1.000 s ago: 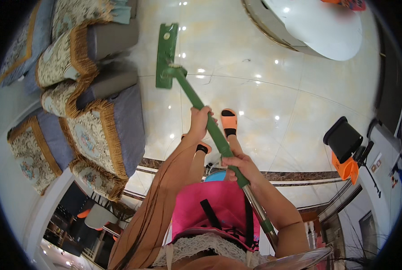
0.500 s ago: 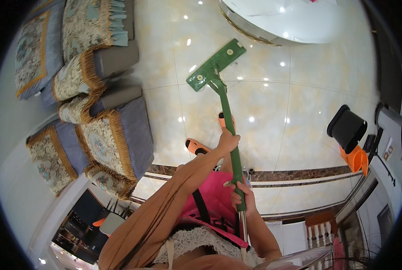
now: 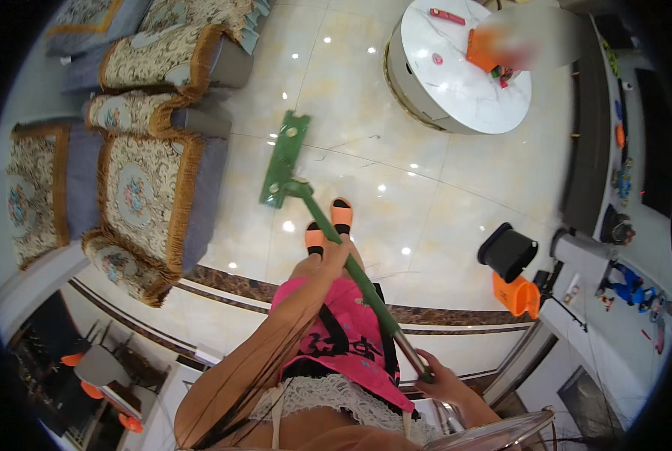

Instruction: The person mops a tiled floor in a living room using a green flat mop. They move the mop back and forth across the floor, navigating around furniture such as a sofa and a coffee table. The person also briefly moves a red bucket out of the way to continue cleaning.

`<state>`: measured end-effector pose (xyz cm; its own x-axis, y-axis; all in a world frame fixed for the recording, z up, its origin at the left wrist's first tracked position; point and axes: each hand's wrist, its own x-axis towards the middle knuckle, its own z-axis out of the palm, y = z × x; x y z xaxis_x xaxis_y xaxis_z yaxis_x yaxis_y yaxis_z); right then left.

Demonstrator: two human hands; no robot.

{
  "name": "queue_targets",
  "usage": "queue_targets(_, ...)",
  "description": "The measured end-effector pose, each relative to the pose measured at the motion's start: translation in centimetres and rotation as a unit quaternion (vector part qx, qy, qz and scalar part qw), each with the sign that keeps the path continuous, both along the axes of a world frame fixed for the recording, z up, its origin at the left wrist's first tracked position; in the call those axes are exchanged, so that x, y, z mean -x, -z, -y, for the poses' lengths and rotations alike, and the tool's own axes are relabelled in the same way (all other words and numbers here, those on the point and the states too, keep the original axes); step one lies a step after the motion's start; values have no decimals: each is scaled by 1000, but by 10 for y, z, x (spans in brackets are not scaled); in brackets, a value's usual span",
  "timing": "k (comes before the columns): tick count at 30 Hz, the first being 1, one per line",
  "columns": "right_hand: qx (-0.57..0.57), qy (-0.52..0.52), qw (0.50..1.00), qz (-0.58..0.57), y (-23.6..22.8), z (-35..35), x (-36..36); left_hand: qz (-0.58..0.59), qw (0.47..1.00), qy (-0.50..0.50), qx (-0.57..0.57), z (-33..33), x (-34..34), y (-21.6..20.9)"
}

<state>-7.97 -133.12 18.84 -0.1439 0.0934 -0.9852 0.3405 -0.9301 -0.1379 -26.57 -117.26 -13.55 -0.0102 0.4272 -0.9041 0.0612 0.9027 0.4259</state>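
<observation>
Two hands on a green flat mop, its head flat on the glossy tiled floor.

The left hand (image 3: 334, 252) is wrapped round the middle of the green mop handle (image 3: 343, 255), and the right hand (image 3: 440, 379) is closed on the metal upper end, down at about five o'clock. The mop head (image 3: 284, 158) lies on the cream floor (image 3: 426, 203) at roughly eleven o'clock from the orange slippers (image 3: 328, 227), just beside the fringed sofa (image 3: 152, 199). At one o'clock stands a round white coffee counter (image 3: 445, 94); at three o'clock a black bin (image 3: 507, 252) and an orange bucket (image 3: 518, 295). The floor shines all over, so I cannot tell which parts are already wiped; the work looks mid-way, the strip by the sofa in hand, the stretch toward the round counter possibly left.
</observation>
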Motion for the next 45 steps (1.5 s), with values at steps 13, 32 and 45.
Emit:
queue_targets(13, -726, 88, 360, 580, -209, -54, 44, 164, 899, -384, 129, 31, 165, 92)
queue_targets(32, -614, 176, 647, -417, -121, -87, -101, 103, 905, -412, -37, 61, -16, -76)
queue_targets(45, -782, 257, 566, -51, -171, 58, -356, 141, 990, 4, -15, 41, -381, -124)
